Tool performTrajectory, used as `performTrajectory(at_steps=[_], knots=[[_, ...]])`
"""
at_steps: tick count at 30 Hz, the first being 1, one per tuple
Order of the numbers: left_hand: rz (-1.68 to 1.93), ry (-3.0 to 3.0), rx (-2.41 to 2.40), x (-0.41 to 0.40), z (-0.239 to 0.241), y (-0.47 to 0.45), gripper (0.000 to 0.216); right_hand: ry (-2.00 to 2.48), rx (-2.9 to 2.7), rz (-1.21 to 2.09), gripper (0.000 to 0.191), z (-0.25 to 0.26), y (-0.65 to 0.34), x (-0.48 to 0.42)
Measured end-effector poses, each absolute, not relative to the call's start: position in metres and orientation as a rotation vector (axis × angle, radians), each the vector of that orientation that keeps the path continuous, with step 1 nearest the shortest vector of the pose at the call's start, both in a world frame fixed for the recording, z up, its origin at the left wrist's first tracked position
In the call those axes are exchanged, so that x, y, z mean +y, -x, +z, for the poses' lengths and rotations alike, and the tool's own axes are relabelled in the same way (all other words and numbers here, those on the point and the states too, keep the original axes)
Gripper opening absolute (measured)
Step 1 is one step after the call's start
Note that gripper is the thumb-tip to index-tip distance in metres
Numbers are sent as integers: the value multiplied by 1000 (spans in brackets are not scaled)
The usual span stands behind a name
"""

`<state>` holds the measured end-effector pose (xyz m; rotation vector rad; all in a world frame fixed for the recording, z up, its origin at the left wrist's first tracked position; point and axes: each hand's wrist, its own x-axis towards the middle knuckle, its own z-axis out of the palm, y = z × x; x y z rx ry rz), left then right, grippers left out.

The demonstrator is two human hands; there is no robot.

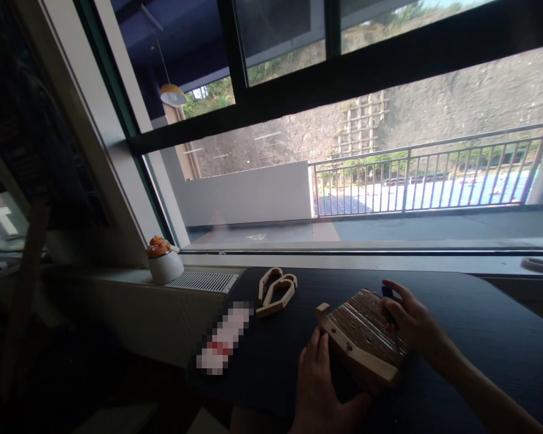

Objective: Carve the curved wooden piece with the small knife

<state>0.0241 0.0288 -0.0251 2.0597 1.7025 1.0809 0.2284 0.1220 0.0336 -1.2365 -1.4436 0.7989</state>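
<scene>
A wooden assembly rests on the dark table, its streaked brown top face tilted and a pale, bent side rail with round holes along its near edge. My left hand grips it from the near left, fingers against the rail and thumb by its lower end. On the far right side, my right hand is closed around the black handle of what looks like a screwdriver. Its thin shaft points down toward the right edge of the assembly; where the tip meets it I cannot make out.
Pale wooden loop-shaped frames lie on the dark table, left of the assembly. Nearby is a blurred-out pale item with a red band. A white pot with an orange lid stands by the window, and a tape roll lies on the sill.
</scene>
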Motion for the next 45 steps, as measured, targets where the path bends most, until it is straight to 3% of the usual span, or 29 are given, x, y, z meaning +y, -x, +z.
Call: performTrajectory(at_steps=[5,9,13,19,30,36,41,45], knots=[[911,-1999,1734,33,-13,-27,92,1325,-1669,870,41,12,-226,120],[810,-2082,1664,29,-9,-29,80,1365,-1994,836,33,17,-216,103],[781,-2111,1667,27,-9,-30,72,1452,-2141,585,36,23,-205,94],[899,-2062,1766,39,-20,-39,96,1416,-2169,601,38,25,-196,93],[1376,-2051,1833,54,-22,-53,72,1339,-2161,716,40,23,-199,98],[1375,-2046,1840,52,-19,-48,63,1325,-2171,748,37,26,-198,96],[1307,-2112,1804,49,-14,-49,82,1305,-2173,733,35,28,-198,95],[1305,-2102,1840,50,-9,-50,63,1256,-2181,737,31,29,-198,97]])
